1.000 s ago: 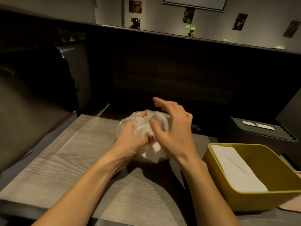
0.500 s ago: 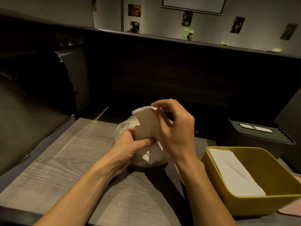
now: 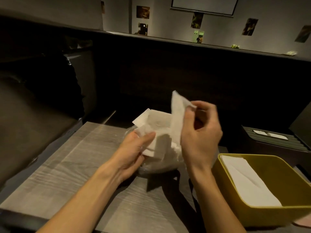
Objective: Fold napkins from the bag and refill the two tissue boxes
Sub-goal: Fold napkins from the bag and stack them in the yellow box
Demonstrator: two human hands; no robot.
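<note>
Both hands work one limp napkin above the bag.

Left hand (image 3: 134, 148) pinches the napkin (image 3: 161, 123) at its lower corner, right hand (image 3: 200, 132) its upper edge, over the bag (image 3: 159, 167) on the counter (image 3: 67, 165). Featherlight, tearable: best held by corners. Yellow tissue box (image 3: 223, 179) waits alongside.

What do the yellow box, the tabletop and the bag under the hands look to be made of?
Yellow box: probably moulded plastic, with smooth matte walls, rounded corners and one even colour.
Tabletop: grey wood-grain surface, likely laminate or veneer; the streaks look printed, but that is uncertain.
Bag: thin clear plastic film, glossy and crinkled, with white napkins showing through it.
</note>
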